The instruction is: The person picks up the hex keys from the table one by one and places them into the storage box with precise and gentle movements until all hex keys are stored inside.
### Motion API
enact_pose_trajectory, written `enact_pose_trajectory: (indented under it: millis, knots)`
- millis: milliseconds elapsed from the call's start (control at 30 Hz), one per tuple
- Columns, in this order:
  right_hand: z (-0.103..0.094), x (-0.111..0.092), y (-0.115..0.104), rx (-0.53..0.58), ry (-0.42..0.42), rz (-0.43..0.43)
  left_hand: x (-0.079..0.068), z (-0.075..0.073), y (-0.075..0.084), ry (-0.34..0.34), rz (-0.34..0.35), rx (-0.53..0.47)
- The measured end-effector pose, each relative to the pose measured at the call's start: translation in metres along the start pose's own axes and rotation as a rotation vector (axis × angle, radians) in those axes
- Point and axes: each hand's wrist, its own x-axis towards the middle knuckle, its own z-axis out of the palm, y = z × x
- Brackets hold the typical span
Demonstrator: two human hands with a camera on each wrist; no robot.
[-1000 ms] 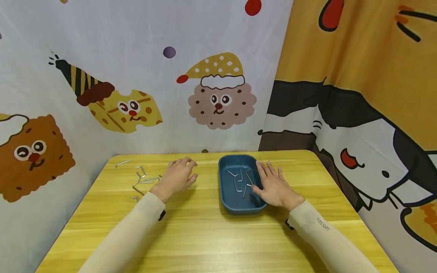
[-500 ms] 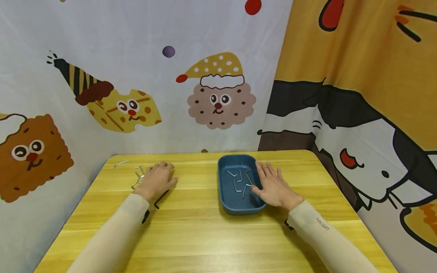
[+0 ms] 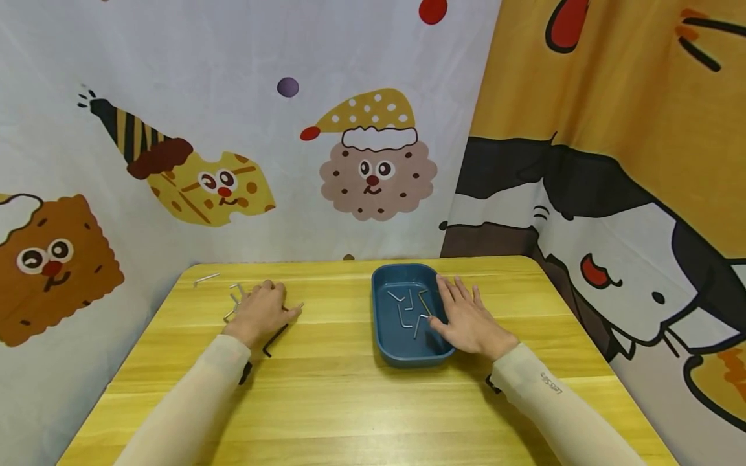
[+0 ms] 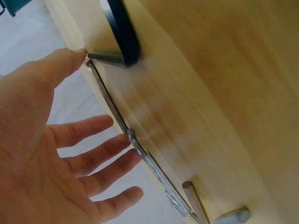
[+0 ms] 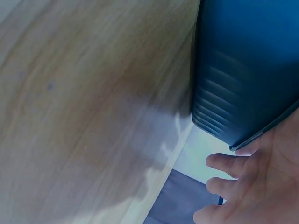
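Over a loose group of silver L-shaped hex keys (image 3: 232, 309), my left hand (image 3: 263, 314) reaches down, palm toward the table. In the left wrist view its fingers (image 4: 100, 154) are spread and slightly bent, away from the thumb. The thumb tip is right at the ends of a hex key (image 4: 107, 95) and a black hex key (image 4: 125, 37). My right hand (image 3: 473, 323) rests on the right rim of a blue tray (image 3: 381, 353), fingers extended and thumb over the inside. Several hex keys (image 3: 405, 317) lie on the tray floor.
One hex key (image 3: 206, 279) lies apart near the table's back left corner. The wooden table (image 3: 350, 414) meets a cartoon-print curtain (image 3: 233, 239) at its back edge.
My left hand has moved left and slightly down, away from the table's middle and over the hex keys, uncovering the black one. The right hand has stayed at the tray.
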Motion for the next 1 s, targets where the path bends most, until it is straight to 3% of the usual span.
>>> enact_pose_trajectory:
  millis: [300,533,1000]
  knots:
    - [-0.0001,0.0002,-0.0001,0.002,-0.009,0.009,-0.0067,0.0040,0.0010,0.109,-0.050,0.014]
    - [-0.0007,-0.0007,0.0002,0.011,-0.010,0.012,-0.0078,0.0052,-0.0027,0.117,-0.037,-0.022]
    - [-0.0011,-0.0011,-0.0002,0.009,-0.010,0.012,-0.0069,0.0002,-0.0034,0.085,0.014,0.004]
